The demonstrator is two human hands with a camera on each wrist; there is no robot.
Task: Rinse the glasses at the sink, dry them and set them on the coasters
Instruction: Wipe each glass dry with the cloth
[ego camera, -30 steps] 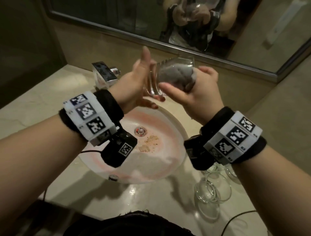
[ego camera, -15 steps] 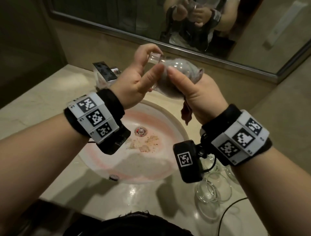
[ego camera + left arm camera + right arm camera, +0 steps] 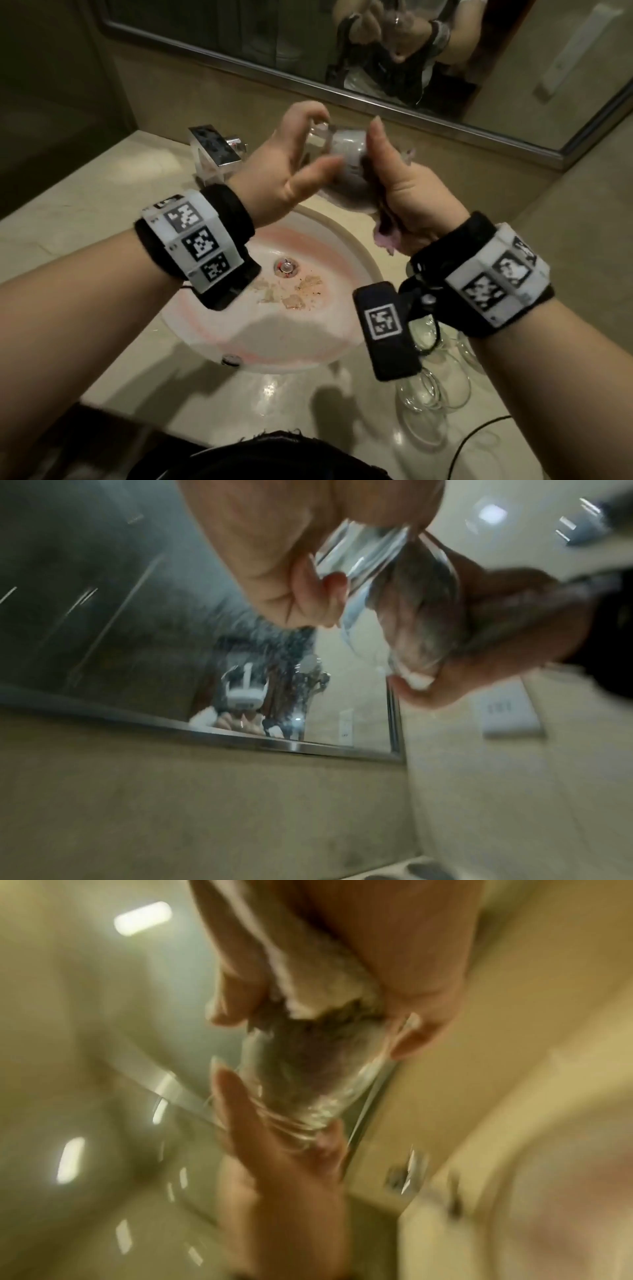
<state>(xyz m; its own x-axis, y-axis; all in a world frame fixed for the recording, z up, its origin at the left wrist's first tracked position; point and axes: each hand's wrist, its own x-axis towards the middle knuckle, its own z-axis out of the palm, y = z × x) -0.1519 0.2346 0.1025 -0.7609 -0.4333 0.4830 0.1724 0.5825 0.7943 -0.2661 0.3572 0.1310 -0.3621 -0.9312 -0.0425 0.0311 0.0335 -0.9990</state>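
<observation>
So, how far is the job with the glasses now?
Rinsing of this glass looks done: the tap shows no water. In hand: the left hand holds its base while the right hand works a cloth inside it. Left: other glasses wait on the counter; no coasters are in view.

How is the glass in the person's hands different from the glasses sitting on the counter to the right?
The held glass is in the air above the sink, tipped on its side; the counter glasses rest on the counter. The held glass is stuffed with a cloth and gripped by both hands; the counter glasses hold no cloth and are untouched. All are clear glass.
</observation>
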